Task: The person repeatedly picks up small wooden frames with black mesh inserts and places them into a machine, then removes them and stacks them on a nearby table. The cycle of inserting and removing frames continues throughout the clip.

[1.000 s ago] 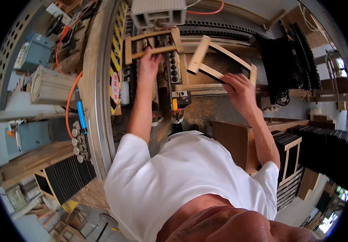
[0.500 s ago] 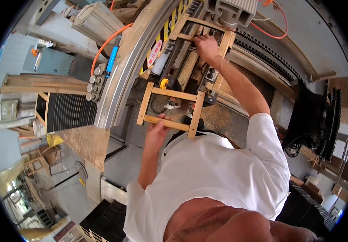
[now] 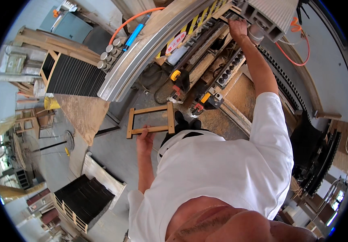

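My left hand grips the near rail of a small wooden frame. That frame has two side bars and two crosspieces, and it hangs in front of my body, clear of the machine. My right arm reaches far forward over the machine bed. At its end, my right hand is closed on a second wooden frame, near the machine's grey overhead head. Only a part of this second frame shows; the hand and the ribbed metal housing hide the rest.
Woodworking machine rails strewn with sawdust run away from me, with yellow and red-tipped clamps at their near ends. A metal beam curves along the left. An orange hose lies beyond it. Dark slats are stacked farther left.
My right hand has moved farther forward and right with the second frame, now partly behind the machine head. The left-hand frame has come away from the rails, lower and to the left.
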A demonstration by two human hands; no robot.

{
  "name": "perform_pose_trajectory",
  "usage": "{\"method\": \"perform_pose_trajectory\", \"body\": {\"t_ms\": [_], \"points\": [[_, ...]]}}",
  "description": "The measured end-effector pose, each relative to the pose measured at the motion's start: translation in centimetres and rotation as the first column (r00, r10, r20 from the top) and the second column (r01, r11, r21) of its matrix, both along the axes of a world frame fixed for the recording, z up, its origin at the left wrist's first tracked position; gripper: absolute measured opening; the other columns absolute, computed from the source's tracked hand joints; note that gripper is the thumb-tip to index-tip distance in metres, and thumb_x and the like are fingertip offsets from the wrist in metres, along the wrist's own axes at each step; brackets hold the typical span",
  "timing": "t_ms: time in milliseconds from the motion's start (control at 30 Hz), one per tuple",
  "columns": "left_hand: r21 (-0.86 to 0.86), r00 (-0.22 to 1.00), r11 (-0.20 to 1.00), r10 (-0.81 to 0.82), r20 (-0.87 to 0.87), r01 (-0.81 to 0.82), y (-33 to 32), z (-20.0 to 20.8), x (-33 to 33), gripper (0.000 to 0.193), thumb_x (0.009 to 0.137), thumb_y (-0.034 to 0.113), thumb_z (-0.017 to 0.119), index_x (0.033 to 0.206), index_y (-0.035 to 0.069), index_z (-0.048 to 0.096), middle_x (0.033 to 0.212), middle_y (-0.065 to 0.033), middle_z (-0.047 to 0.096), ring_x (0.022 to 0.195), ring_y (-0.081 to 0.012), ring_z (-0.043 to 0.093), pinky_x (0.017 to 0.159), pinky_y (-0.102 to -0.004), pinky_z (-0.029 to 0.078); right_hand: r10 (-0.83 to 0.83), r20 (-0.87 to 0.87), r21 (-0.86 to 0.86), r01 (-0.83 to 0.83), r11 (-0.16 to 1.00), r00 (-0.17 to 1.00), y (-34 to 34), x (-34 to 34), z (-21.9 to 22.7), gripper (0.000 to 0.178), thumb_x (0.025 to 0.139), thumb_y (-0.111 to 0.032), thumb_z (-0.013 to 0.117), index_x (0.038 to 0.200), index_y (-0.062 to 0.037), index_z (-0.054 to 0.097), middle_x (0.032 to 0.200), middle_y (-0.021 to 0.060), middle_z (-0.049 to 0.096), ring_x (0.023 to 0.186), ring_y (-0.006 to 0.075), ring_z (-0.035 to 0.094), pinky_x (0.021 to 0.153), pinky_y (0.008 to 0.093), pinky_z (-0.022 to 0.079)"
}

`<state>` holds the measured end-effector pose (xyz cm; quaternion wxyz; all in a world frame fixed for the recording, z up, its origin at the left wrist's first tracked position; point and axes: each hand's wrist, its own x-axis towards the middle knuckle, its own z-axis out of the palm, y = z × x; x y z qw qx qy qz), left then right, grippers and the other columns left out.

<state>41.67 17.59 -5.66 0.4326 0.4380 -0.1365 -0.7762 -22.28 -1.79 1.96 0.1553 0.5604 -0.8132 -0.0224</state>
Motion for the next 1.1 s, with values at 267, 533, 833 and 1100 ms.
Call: {"method": "perform_pose_trajectory", "body": {"t_ms": [267,533,833,1100], "points": [[0.167,0.944,0.956,0.191,0.269,-0.241,1.4,-4.9,1.7,0.03,0.089,0.009,0.062,0.117,-0.001,0.056,0.109,-0.0111,0.063,0.1,-0.0236,0.064,0.085,-0.0368,0.056,0.11,-0.085,-0.001,-0.11,0.994,0.99,-1.6,0.1,0.6,0.018,0.087,-0.015,0.065,0.104,-0.011,0.063,0.092,0.0108,0.069,0.088,0.031,0.065,0.081,0.0517,0.048],[0.086,0.815,0.963,0.167,0.555,-0.257,0.5,-5.7,1.4,0.035,0.08,0.01,0.07,0.11,-0.003,0.059,0.1,-0.0105,0.065,0.085,-0.0228,0.066,0.067,-0.0335,0.059,0.119,0.007,0.048,-0.119,0.992,0.993,-2.3,-5.2,-1.8,0.018,0.091,-0.015,0.058,0.107,-0.008,0.063,0.101,0.0162,0.068,0.091,0.034,0.066,0.073,0.0462,0.054],[-0.089,0.515,0.965,0.207,0.832,-0.245,2.2,-1.7,5.4,0.039,0.085,0.019,0.071,0.113,-0.003,0.057,0.102,-0.012,0.066,0.092,-0.0209,0.064,0.075,-0.035,0.056,0.102,-0.198,0.073,-0.089,0.993,0.975,-2.6,-3.3,-0.8,0.025,0.099,-0.025,0.046,0.104,-0.0089,0.065,0.089,0.0143,0.071,0.077,0.0297,0.069,0.061,0.0432,0.054],[-0.442,0.744,0.83,0.525,0.414,-0.34,0.0,11.3,14.6,0.025,0.089,0.012,0.065,0.112,0.001,0.062,0.1,-0.0063,0.066,0.089,-0.017,0.065,0.076,-0.0323,0.057,0.104,0.021,0.022,-0.105,0.994,0.994,-1.6,0.2,3.0,0.028,0.093,-0.024,0.054,0.115,-0.0122,0.066,0.107,0.0148,0.068,0.091,0.0368,0.066,0.075,0.0491,0.053]]}}
